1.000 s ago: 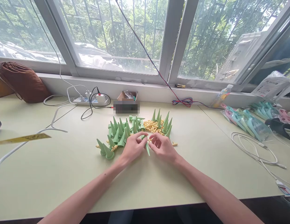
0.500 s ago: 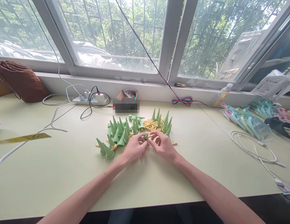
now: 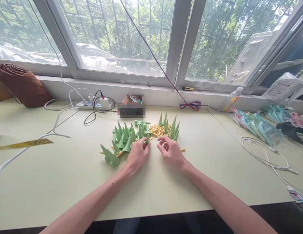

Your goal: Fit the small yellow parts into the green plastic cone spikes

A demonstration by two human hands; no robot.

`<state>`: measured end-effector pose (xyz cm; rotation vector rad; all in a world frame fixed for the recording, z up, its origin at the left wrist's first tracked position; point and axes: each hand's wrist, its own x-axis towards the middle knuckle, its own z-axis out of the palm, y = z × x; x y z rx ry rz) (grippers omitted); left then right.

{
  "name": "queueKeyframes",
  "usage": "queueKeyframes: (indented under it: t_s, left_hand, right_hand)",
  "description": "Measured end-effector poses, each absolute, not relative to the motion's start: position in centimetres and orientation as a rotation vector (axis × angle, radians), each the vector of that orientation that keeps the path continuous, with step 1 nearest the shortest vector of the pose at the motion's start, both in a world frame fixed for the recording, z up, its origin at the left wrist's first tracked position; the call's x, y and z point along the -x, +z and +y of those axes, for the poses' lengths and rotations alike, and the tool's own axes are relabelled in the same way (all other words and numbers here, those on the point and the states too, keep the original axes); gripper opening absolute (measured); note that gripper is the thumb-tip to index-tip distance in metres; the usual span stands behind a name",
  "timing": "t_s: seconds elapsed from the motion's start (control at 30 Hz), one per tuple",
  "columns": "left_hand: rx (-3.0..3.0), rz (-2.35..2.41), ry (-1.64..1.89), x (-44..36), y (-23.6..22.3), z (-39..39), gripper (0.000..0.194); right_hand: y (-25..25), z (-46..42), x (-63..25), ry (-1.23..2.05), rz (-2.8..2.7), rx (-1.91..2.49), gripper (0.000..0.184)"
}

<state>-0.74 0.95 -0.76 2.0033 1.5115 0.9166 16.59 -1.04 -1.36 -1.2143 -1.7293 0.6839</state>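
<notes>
My left hand [image 3: 138,152] is closed around a green plastic spike [image 3: 147,139], a pointed cone standing tip up between thumb and fingers. A yellow bit shows beside it. My right hand [image 3: 171,150] hovers over the table with curled fingers apart and nothing visible in them. Several green cones [image 3: 127,143] stand in a group beyond and left of my left hand. Beyond the gap between my hands lies a heap of small yellow pieces [image 3: 158,130]. More green cones [image 3: 174,126] stand along its right side. Two cones at the front left [image 3: 113,158] stand apart, near another with a yellow piece.
A small open box [image 3: 133,99] and a blurred dark block [image 3: 131,111] sit at the back. On the left are a power strip [image 3: 92,104] and cables. Bagged pastel plastic items [image 3: 261,126], a bottle [image 3: 231,99] and a coiled white cable [image 3: 266,156] lie on the right.
My hands have parted. The left one has moved slightly left with the green spike, tip now pointing up; the right one has let go and stays nearly in place.
</notes>
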Motion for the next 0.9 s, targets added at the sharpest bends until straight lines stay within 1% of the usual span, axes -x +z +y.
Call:
queueKeyframes:
  t_s: [0.1, 0.13, 0.23, 0.27, 0.33, 0.4, 0.5, 0.53, 0.6, 0.7, 0.9]
  left_hand:
    - [-2.019, 1.508, 0.985, 0.7, -0.8, 0.8, 0.013]
    - [-2.016, 1.493, 1.022, 0.7, -0.7, 0.8, 0.013]
    - [-1.968, 1.4, 1.178, 0.5, -0.5, 0.4, 0.037]
    - [-1.949, 1.359, 1.237, 0.4, -0.5, 0.3, 0.042]
    - [-1.957, 1.276, 1.338, 0.2, -0.4, -0.1, 0.044]
    - [-2.064, 1.233, 1.362, 0.1, -0.5, -0.5, 0.036]
    - [-2.318, 1.244, 1.156, -0.1, -0.6, -0.9, 0.014]
    - [-2.384, 1.256, 1.053, -0.1, -0.6, -1.0, 0.013]
    - [-2.462, 1.269, 0.889, -0.2, -0.6, -1.1, 0.016]
    - [-2.486, 1.32, 0.757, -0.1, -0.6, -0.9, 0.021]
    - [-2.412, 1.428, 0.738, 0.1, -0.9, -0.6, 0.022]
  right_hand:
    - [-1.3, -1.1, -16.6, 0.684, -1.732, 1.224, 0.017]
    - [-1.3, -1.1, -16.6, 0.683, -1.733, 1.226, 0.017]
    - [-1.3, -1.1, -16.6, 0.685, -1.731, 1.231, 0.016]
    - [-1.3, -1.1, -16.6, 0.687, -1.73, 1.232, 0.016]
    - [-1.3, -1.1, -16.6, 0.688, -1.73, 1.229, 0.017]
    - [-1.3, -1.1, -16.6, 0.684, -1.731, 1.223, 0.017]
    - [-1.3, -1.2, -16.6, 0.685, -1.729, 1.212, 0.017]
    - [-1.3, -1.2, -16.6, 0.685, -1.727, 1.208, 0.016]
    - [-1.3, -1.2, -16.6, 0.678, -1.721, 1.205, 0.015]
    - [-1.3, -1.2, -16.6, 0.663, -1.723, 1.211, 0.014]
    - [-1.2, -1.3, -16.6, 0.651, -1.74, 1.215, 0.013]
